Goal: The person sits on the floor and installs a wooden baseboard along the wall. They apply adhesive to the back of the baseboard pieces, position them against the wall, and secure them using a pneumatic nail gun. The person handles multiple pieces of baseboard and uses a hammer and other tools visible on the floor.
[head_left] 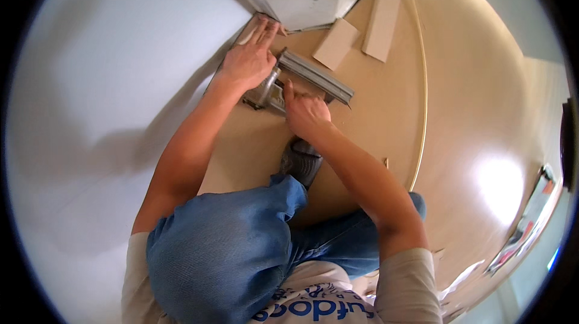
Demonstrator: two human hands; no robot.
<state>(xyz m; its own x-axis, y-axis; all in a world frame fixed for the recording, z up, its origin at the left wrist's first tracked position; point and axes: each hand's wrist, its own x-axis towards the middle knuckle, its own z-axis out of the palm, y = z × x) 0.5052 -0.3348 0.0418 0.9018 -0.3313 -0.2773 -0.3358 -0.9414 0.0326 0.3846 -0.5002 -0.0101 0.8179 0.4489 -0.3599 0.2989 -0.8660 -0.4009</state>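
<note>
My right hand (306,114) is closed round the handle of a grey metal nail gun (319,77), lying low over the wood-coloured floor. The gun's long magazine points away to the right, and its rounded body lies beside my left wrist. My left hand (247,66) lies flat with fingers stretched forward. Its fingertips press on a narrow brown board strip (246,30) along the foot of the white wall, where it meets a corner. The gun's nose is hard to make out.
Two loose tan board pieces, a short one (336,44) and a longer one (382,19), lie beyond the gun. A thin pale hose or cable (424,89) curves along the floor at right. The white wall (90,113) rises at left. My bent knee (223,245) is close below.
</note>
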